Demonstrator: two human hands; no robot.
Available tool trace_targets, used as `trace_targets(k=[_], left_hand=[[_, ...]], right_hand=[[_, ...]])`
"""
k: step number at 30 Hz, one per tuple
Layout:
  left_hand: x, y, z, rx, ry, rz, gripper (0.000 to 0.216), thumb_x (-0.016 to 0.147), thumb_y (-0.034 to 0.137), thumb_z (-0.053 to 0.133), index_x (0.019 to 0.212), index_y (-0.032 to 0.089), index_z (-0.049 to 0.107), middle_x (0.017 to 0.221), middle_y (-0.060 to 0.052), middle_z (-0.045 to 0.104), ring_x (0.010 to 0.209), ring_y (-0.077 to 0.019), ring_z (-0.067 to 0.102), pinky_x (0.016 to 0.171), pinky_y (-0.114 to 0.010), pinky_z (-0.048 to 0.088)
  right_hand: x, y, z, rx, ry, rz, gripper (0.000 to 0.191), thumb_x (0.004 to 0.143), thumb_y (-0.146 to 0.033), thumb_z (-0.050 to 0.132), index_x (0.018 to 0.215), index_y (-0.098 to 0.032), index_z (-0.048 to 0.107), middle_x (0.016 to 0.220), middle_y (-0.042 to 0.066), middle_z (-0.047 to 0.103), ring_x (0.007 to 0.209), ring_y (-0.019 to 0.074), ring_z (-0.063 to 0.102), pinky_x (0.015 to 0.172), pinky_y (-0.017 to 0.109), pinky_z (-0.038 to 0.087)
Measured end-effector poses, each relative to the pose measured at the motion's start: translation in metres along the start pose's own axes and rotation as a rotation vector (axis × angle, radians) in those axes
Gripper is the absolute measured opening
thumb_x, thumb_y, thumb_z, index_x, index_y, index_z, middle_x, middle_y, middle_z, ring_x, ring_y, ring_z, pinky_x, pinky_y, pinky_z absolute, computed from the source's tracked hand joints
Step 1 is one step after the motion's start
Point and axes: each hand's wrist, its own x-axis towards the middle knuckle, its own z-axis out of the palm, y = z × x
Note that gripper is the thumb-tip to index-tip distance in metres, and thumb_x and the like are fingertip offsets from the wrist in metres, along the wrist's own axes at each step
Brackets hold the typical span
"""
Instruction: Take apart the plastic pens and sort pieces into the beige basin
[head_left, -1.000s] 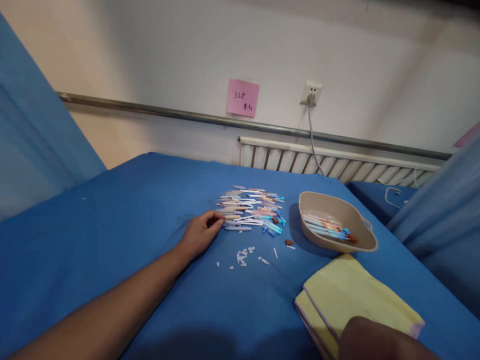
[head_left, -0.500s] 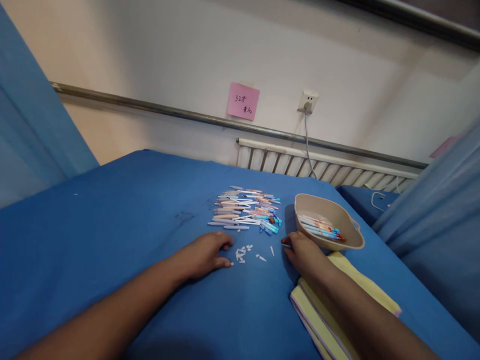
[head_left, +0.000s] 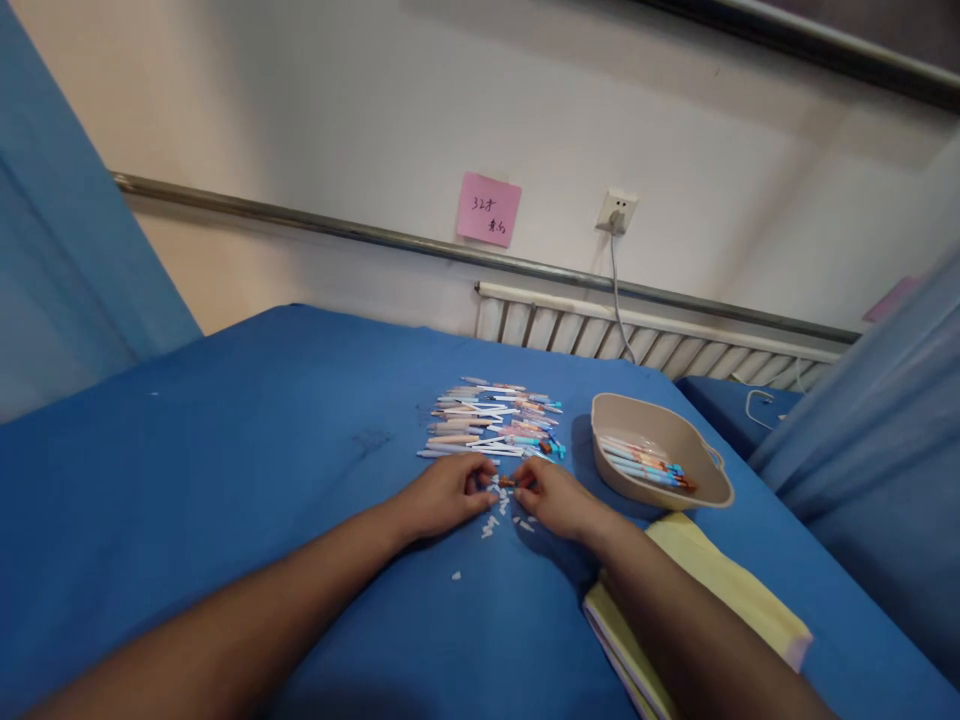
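Observation:
My left hand point(head_left: 448, 492) rests low over the blue cover, its fingers curled and the thumb near the index finger. Facing it, my right hand point(head_left: 555, 493) has its thumb and fingertips drawn together. A small orange-brown piece point(head_left: 506, 482) shows at the right fingertips, between the two hands. What the left fingertips hold is too small to make out. Small white plastic pieces point(head_left: 490, 526) lie scattered just below the hands, with one single white piece point(head_left: 456, 576) apart from them. Rows of pens and pen parts point(head_left: 469, 423) lie right behind the hands.
A beige basket point(head_left: 709, 490) with several pens point(head_left: 645, 462) in it stands on the right. A folded yellow cloth point(head_left: 720, 575) lies under my right forearm. Behind the blue-covered surface point(head_left: 315, 400) are a radiator point(head_left: 570, 325) and a socket with a cable point(head_left: 617, 212).
My right hand has moved left from beside the basket to the white pieces. My left hand has shifted right and its fingers have drawn closer together. The hands now nearly meet.

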Motion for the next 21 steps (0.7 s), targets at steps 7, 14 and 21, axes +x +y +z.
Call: trace_targets(k=[7,14,21], left_hand=[[-0.043,0.012,-0.018,0.12,-0.256,0.033,0.061,0.056,0.046,0.079,0.109,0.027,0.056,0.094,0.0,0.063,0.082,-0.0217,0.06,0.067,-0.025,0.042],[-0.008,0.001,0.009,0.16,-0.128,0.103,0.017,0.084,0.037,0.056,0.091,0.022,0.058,0.083,-0.001,0.062,0.073,-0.0172,0.057,0.064,-0.025,0.04],[0.005,-0.008,0.012,0.104,0.048,0.092,0.018,0.086,0.027,0.049,0.1,0.02,0.057,0.093,-0.005,0.062,0.084,-0.019,0.056,0.073,-0.028,0.043]], right_hand=[[-0.03,0.012,-0.023,-0.102,-0.142,-0.023,0.044,0.061,-0.033,0.078,0.096,-0.02,0.055,0.079,-0.001,0.061,0.068,0.0142,0.055,0.057,0.023,0.035],[-0.016,-0.001,0.002,-0.137,-0.058,-0.106,0.013,0.078,-0.02,0.062,0.089,-0.021,0.055,0.078,0.001,0.064,0.069,0.0149,0.057,0.059,0.024,0.036],[-0.004,0.004,0.009,-0.042,0.049,-0.127,0.009,0.084,-0.021,0.055,0.093,-0.02,0.056,0.08,0.001,0.064,0.073,0.0154,0.058,0.065,0.024,0.039]])
